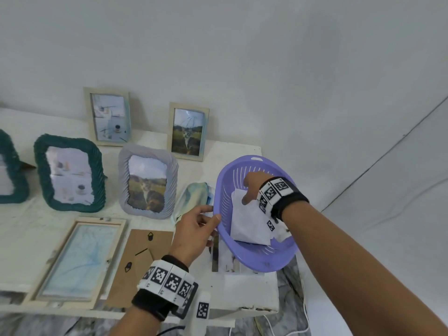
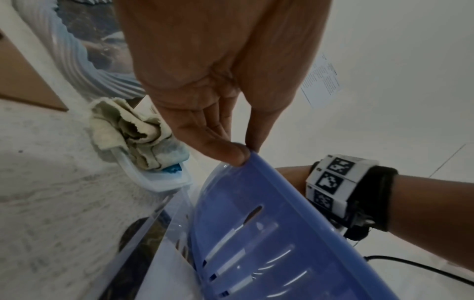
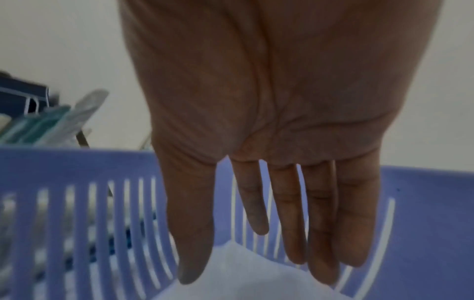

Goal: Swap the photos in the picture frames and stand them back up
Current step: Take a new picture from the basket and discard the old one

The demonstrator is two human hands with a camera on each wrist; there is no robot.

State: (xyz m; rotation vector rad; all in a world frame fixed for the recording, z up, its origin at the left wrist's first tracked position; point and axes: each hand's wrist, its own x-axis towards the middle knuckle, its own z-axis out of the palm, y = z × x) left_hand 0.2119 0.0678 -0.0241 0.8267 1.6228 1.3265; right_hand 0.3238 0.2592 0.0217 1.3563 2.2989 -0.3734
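Note:
A tilted purple slotted basket [image 1: 244, 253] sits at the table's right end. My left hand [image 1: 214, 213] pinches its near-left rim [image 2: 259, 162] between thumb and fingers. My right hand [image 1: 249, 190] reaches inside the basket with straight fingers [image 3: 320, 243], its thumb at the edge of white sheets of paper [image 1: 249, 224] lying in it. A photo [image 1: 225, 258] lies on the table, partly under the basket. At the front left lies an open wooden frame [image 1: 80, 260] face down, its brown backing board [image 1: 140, 260] beside it.
Standing frames fill the left and back: a teal woven one [image 1: 69, 173], a grey ribbed one [image 1: 148, 183], and two wooden ones [image 1: 108, 116] [image 1: 188, 132] against the wall. A small dish with a cloth [image 2: 133, 130] sits left of the basket. The table's right edge [image 1: 276, 287] is close.

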